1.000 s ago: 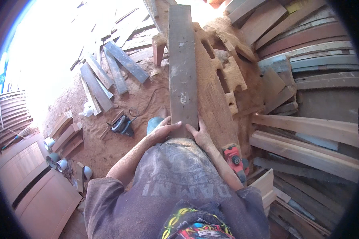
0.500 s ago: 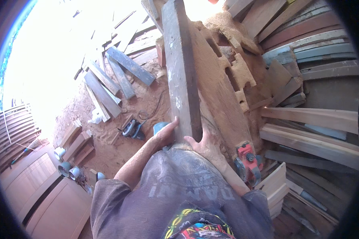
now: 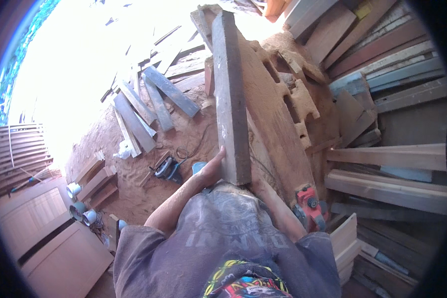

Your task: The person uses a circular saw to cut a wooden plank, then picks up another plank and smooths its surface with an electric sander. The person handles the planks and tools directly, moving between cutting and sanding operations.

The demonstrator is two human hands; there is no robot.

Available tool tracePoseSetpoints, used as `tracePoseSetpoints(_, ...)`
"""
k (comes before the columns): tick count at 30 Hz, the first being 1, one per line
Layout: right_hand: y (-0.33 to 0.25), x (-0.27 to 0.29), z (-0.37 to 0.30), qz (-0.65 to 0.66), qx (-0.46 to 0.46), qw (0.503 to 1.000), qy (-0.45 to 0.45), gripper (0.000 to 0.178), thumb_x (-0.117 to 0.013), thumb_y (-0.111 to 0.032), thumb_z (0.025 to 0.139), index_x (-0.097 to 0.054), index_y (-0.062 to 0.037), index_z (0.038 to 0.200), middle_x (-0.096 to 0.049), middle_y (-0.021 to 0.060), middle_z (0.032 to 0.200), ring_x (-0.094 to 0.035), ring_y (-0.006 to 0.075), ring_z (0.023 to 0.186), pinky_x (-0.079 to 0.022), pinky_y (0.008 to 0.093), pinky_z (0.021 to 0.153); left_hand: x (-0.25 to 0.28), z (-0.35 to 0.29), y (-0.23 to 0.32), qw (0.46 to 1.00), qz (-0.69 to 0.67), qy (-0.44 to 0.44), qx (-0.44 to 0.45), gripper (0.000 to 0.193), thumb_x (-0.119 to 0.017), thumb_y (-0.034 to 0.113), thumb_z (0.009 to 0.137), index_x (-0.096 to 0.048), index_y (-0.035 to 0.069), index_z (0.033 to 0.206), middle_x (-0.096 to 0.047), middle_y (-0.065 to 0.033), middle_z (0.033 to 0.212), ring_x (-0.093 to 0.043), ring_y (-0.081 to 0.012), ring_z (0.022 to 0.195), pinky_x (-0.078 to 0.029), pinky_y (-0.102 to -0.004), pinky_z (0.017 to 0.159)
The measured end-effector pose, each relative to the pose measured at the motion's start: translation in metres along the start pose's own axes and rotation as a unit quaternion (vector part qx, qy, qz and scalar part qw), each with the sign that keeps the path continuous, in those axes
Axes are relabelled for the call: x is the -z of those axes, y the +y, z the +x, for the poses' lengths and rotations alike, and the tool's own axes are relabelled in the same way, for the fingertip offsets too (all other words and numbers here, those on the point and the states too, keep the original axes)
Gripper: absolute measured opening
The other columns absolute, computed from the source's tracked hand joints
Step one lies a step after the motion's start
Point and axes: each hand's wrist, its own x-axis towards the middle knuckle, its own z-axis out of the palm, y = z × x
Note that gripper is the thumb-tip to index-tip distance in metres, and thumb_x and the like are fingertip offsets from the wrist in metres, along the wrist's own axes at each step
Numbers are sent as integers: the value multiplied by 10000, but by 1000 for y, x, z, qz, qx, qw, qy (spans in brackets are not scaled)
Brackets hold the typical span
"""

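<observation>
Plank point(image 3: 229, 94) now tilted further toward 12 o'clock than a second ago, left hand point(image 3: 211, 171) and right hand point(image 3: 257, 183) both gripping its near end over the sawdust-caked counter point(image 3: 278, 124).

Harsh daylight blows out the sawdust ground point(image 3: 84, 69) up-left of the left hand point(image 3: 211, 171) to pure white. The plank point(image 3: 230, 94) reads sharp; right of it, stacked boards point(image 3: 397, 164) sit shaded. Edges bend, corners go black.
</observation>
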Motion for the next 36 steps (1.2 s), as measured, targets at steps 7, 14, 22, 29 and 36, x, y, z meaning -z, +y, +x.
tracePoseSetpoints(7,-42,22,-20,-421,-2,900,112,568,-560,-392,1101,-526,-7,1516,-693,148,1311,-648,235,1198,-525,373,998,-77,-38,54,956,125,193,-185,839,-490,629,1074,-342,-1,1607,-500,-181,1556,-479,-288,1431,-390,-444,1193)
tracePoseSetpoints(14,-67,20,-41,-176,34,983,43,808,-645,-489,1017,-407,19,1599,-476,241,1600,-475,330,1464,-422,430,1169,-81,-27,43,954,64,145,-256,760,-766,355,998,-375,-14,1534,-579,-181,1435,-572,-258,1320,-474,-412,1126)
tracePoseSetpoints(22,-60,66,-112,-236,83,967,51,677,-511,-408,1107,-371,5,1625,-433,233,1626,-403,331,1515,-301,415,1251,-122,-25,1,960,156,127,-196,990,-755,516,973,-223,-79,1557,-508,-286,1466,-558,-324,1352,-451,-420,1149)
tracePoseSetpoints(29,-98,47,-115,-238,164,957,36,723,-552,-410,1098,-321,9,1641,-428,221,1624,-419,324,1502,-325,422,1239,-136,-27,33,953,169,142,-206,930,-744,499,980,-314,-108,1538,-562,-262,1432,-586,-304,1324,-454,-418,1148)
tracePoseSetpoints(36,-174,26,-145,-209,308,924,-88,769,-812,-153,945,-398,36,1565,-566,187,1465,-579,264,1343,-479,415,1123,-189,-91,85,932,-27,-58,-358,795,-629,278,1029,-242,-56,1638,-513,-243,1525,-572,-282,1364,-485,-450,1130)
